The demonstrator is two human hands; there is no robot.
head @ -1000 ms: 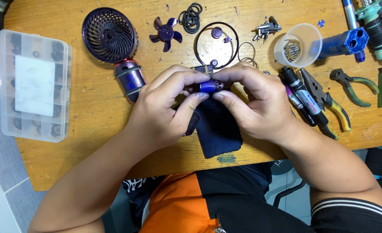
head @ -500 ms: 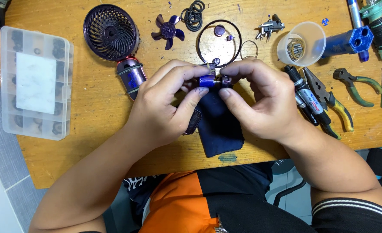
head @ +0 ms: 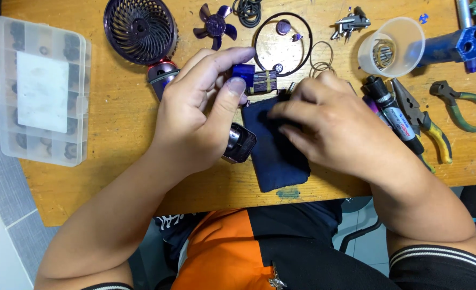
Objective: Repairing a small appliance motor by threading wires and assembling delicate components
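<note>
A small blue part (head: 251, 79) with a brass-coloured end is pinched between thumb and fingers of the left hand (head: 197, 115), held just above the desk (head: 119, 123), over the top edge of a dark cloth (head: 275, 156). The right hand (head: 340, 134) is laid flat on the cloth, fingers loosely curled and pressed down; whether anything is gripped under them cannot be told. A black cylinder (head: 239, 143) is seen beside the cloth, partly under the left hand.

Behind the hands: fan grille (head: 140, 29), purple propeller (head: 215, 25), black O-rings (head: 247, 9), a large ring (head: 282, 36) with small parts inside it. A motor body (head: 161, 75) is partly hidden by the left hand.

Left of the hands: clear parts box (head: 41, 91). Right: plastic cup (head: 391, 48), marker (head: 394, 115), yellow-handled pliers (head: 426, 129), green-handled pliers (head: 458, 102), blue tool (head: 453, 45).
</note>
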